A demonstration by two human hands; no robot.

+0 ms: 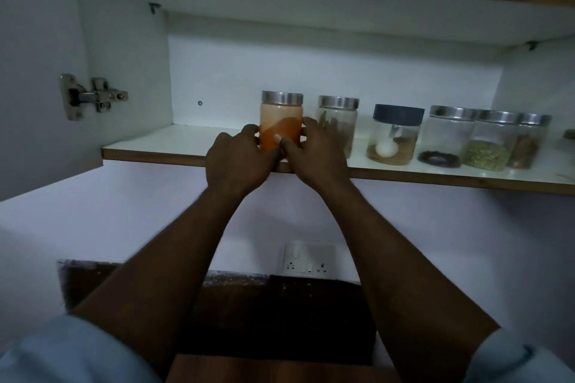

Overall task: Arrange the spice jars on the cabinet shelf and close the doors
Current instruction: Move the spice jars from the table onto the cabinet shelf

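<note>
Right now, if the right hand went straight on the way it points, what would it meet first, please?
The orange-powder jar: the right hand holds its right side, with the left hand on the other. Beyond the jar, probably only the cabinet's white back wall, though depth is unclear.

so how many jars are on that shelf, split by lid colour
silver-lid jars: 5
dark-lid jar: 1
total: 6
The left hand and right hand hold the orange-powder jar, which is counted among the silver ones.
</note>
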